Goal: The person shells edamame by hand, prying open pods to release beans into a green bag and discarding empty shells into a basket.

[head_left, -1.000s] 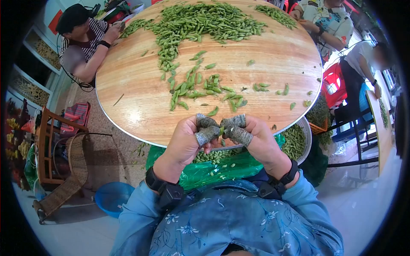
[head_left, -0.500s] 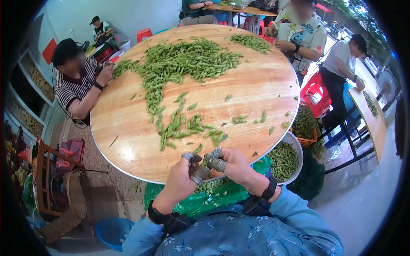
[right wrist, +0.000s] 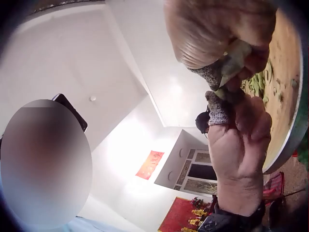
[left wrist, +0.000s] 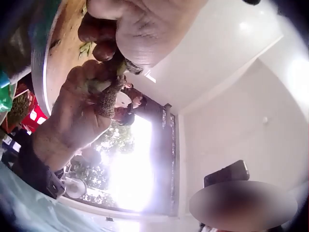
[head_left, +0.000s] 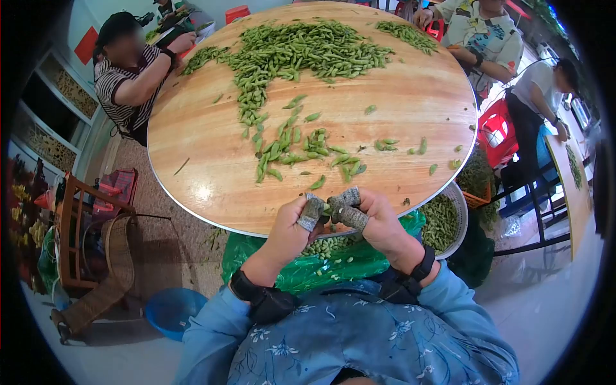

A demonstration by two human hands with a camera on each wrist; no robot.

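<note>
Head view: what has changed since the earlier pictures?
The striped-shirted person has raised one arm; the camera has tipped. The left hand and right hand still have a green pod between their fingertips; the loose edamame pods lie unchanged.

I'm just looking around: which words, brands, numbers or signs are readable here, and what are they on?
No text can be read.
Red rectangular wall strip with yellowish marks, right wrist view: too blurred to read.
Black boxy wrist camera on the left arm: no legible brand.
</note>
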